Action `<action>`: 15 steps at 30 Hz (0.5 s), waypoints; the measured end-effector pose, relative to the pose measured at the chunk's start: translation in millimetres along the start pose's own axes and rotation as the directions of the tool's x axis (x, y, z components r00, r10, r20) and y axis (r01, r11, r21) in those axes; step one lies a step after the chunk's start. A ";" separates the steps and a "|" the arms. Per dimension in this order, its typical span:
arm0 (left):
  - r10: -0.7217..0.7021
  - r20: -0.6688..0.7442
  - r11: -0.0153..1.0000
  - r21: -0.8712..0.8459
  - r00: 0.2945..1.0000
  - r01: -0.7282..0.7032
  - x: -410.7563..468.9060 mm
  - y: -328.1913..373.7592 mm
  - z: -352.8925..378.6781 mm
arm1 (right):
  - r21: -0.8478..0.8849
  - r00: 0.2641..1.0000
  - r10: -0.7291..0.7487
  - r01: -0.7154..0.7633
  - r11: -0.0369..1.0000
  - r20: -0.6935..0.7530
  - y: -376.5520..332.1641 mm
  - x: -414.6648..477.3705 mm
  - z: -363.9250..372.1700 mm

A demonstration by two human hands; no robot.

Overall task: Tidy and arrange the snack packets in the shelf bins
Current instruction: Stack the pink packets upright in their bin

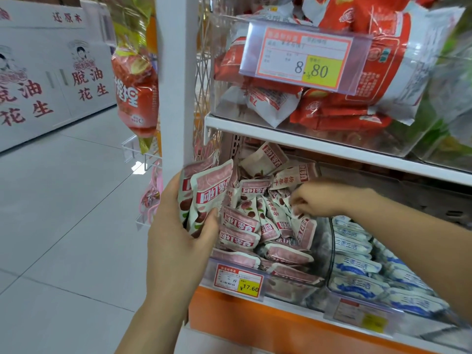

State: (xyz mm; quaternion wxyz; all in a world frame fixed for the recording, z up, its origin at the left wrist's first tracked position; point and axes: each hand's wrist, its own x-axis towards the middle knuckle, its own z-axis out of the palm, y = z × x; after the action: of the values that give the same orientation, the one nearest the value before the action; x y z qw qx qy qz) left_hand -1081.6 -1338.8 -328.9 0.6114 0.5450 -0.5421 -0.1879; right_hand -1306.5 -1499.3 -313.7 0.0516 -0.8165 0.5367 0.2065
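Head view: at the left edge of the clear plastic shelf bin [288, 293], the left hand [178, 241] grips a small stack of pink-and-white foil snack packets [207, 192]. Inside that bin, toward its right side, the right hand [316, 200] pinches one loose packet [297, 214] with curled fingers.
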 end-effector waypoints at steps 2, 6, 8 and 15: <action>0.002 0.004 1.000 -0.001 1.000 -0.002 0.4 0.4 -0.1 | 0.055 0.996 -0.005 0.010 0.998 -0.089 -9.2 0.9 -2.9; 0.012 -0.003 1.000 -0.001 1.000 -0.012 1.4 -1.8 0.7 | 0.321 0.971 -0.023 0.101 0.942 -0.238 -39.7 10.4 -9.2; 0.014 -0.006 1.000 0.006 1.000 -0.014 1.6 -2.6 1.3 | 0.391 0.997 -0.028 0.057 0.919 -0.078 -55.8 20.9 -3.9; 0.024 0.003 1.000 0.011 1.000 -0.024 2.7 -1.7 0.0 | 0.288 0.992 0.112 -0.124 0.950 0.058 -69.0 48.5 4.7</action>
State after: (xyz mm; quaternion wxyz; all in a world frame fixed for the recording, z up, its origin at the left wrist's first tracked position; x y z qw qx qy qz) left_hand -1080.1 -1341.6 -329.1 0.6098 0.5416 -0.5505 -0.1783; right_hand -1229.5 -1510.4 -346.4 0.1699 -0.7621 0.6078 0.1447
